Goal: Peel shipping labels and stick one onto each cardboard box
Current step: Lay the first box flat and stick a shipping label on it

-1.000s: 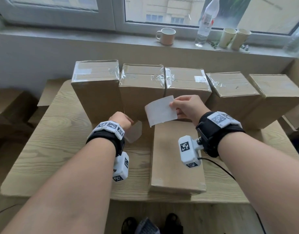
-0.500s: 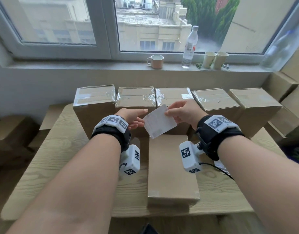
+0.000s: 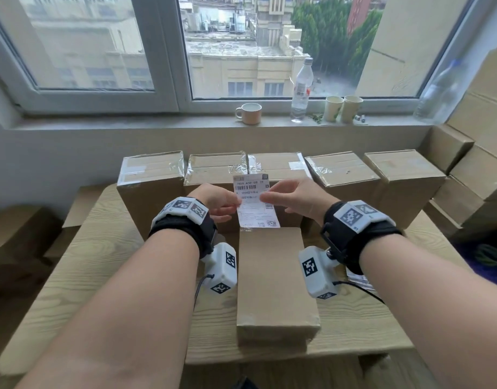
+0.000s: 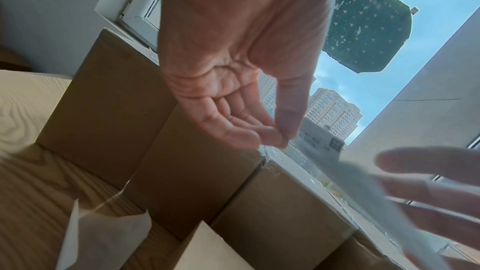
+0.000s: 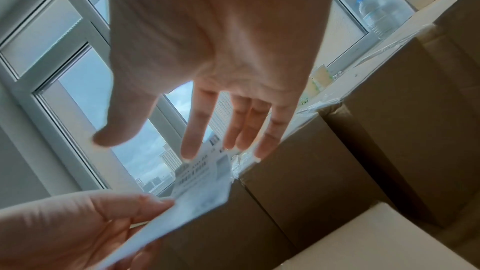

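Note:
A white shipping label (image 3: 254, 203) stands upright in the air, printed side toward me, just above the far end of a flat cardboard box (image 3: 275, 279) lying on the table. My left hand (image 3: 236, 204) pinches the label's left edge between thumb and fingers (image 4: 283, 138). My right hand (image 3: 281, 192) hovers at the label's right edge with its fingers (image 5: 189, 145) straight and spread, gripping nothing. The label (image 5: 205, 182) lies just past those fingertips. Behind stands a row of several upright taped boxes (image 3: 150, 189). Peeled backing paper (image 4: 103, 239) lies on the table under my left wrist.
The wooden table (image 3: 95, 262) carries the boxes. More label sheets (image 3: 359, 279) lie under my right wrist. On the windowsill stand a mug (image 3: 250, 113), a water bottle (image 3: 302, 91) and two paper cups (image 3: 342, 108). Stacked cartons (image 3: 472, 175) fill the right side.
The label went from my right hand's pinch into my left hand's and turned its printed side toward me. My right hand's fingers opened. The backing paper left my left hand.

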